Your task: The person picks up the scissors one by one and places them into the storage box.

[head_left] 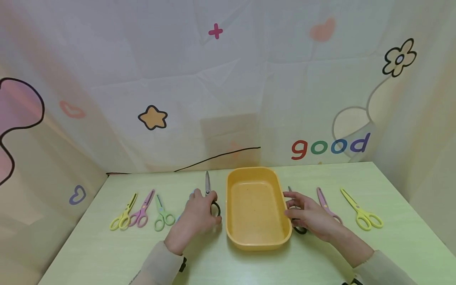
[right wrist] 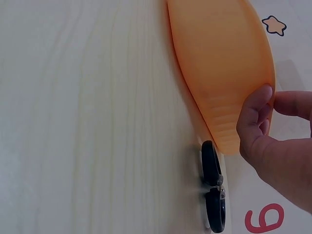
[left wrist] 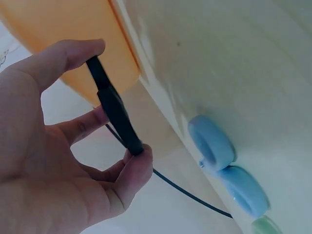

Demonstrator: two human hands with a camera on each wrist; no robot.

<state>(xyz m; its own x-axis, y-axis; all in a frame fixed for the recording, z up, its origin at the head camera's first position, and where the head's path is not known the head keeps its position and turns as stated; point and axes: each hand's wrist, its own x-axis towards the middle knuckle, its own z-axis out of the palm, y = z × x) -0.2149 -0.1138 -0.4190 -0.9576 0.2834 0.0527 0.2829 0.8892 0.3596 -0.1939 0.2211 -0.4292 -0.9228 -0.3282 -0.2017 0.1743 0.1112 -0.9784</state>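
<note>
My left hand [head_left: 199, 213] holds black-handled scissors [left wrist: 114, 109] by the handle, the grey blades pointing away toward the back of the table. Blue-handled scissors [left wrist: 212, 144] lie just left of that hand, mostly hidden by it in the head view. In front of me stands a yellow-orange rectangular tray [head_left: 229, 213] with rounded corners, its inside bare. At its right side my right hand [head_left: 311, 215] pinches the rim, thumb at the edge and fingers against the outer wall. Another pair of black-handled scissors [right wrist: 214, 187] lies beneath the right hand.
On the left lie yellow scissors [head_left: 124, 219], pink-purple scissors [head_left: 141, 215] and green scissors [head_left: 164, 217]. To the right are purple scissors [head_left: 323, 200] and yellow scissors [head_left: 363, 215]. A printed curtain [head_left: 171, 79] hangs behind the table and along its sides.
</note>
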